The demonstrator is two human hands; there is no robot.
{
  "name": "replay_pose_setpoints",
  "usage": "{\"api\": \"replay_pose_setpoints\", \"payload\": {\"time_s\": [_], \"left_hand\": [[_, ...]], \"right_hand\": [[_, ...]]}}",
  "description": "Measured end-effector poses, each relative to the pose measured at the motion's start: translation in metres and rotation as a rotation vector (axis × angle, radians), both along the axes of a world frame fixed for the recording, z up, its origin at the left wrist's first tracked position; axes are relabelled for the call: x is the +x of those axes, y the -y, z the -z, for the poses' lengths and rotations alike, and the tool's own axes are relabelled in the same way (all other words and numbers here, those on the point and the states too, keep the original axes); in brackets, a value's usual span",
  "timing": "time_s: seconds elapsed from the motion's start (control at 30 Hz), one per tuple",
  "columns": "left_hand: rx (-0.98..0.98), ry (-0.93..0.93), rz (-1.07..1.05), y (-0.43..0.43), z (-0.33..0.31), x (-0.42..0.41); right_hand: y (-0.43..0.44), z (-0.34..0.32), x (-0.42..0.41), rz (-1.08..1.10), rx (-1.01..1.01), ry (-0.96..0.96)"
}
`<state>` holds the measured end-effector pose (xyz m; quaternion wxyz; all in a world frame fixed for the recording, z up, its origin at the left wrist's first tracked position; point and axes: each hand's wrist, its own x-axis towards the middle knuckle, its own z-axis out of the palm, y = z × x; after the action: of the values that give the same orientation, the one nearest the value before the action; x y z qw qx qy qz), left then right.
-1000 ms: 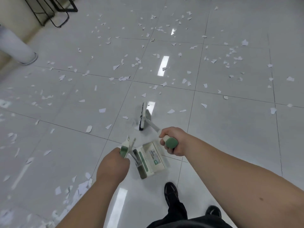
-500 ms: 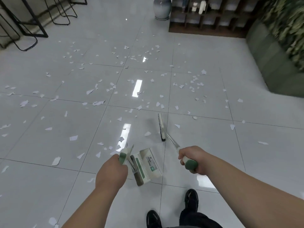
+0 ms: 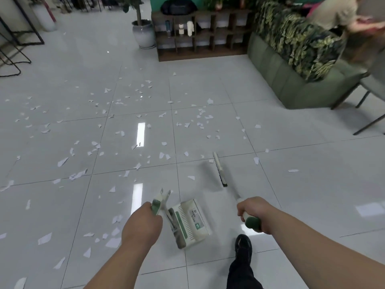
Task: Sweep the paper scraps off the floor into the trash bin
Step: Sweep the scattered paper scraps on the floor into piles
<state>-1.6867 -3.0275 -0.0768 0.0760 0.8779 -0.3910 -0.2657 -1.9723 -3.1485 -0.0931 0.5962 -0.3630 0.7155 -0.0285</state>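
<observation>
The job had hardly begun. Paper scraps (image 3: 78,174) lay all over the floor (image 3: 291,205) — most of them to the left of the dustpan (image 3: 191,224) and beyond it, with only a few to its right. None were swept into a pile. I would say nearly all the sweeping was left to do.

Just left of the dustpan, the left hand (image 3: 143,224) was curled tight round the dustpan's handle (image 3: 156,205). The pan hung tilted and looked lifted a little off the floor, though I could not be sure. Beyond the dustpan and a bit to its right, the broom head (image 3: 219,170) sat low by the floor, with one small scrap just beside its far tip. Right of the dustpan, the right hand (image 3: 253,211) had its fingers wrapped round the green end of the broom stick.

The dustpan showed only its ribs and a label — I saw no scraps in it. The trash bin was nowhere to be seen, so nothing could be said of what was in it. Far beyond the dustpan stood a pale pot (image 3: 143,36) with a plant in it.
</observation>
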Motion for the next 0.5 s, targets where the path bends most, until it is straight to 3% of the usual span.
{"api": "replay_pose_setpoints", "payload": {"time_s": [0.5], "left_hand": [[0.084, 0.069, 0.174, 0.254, 0.006, -0.184]], "right_hand": [[0.226, 0.031, -0.249, 0.175, -0.006, -0.150]]}}
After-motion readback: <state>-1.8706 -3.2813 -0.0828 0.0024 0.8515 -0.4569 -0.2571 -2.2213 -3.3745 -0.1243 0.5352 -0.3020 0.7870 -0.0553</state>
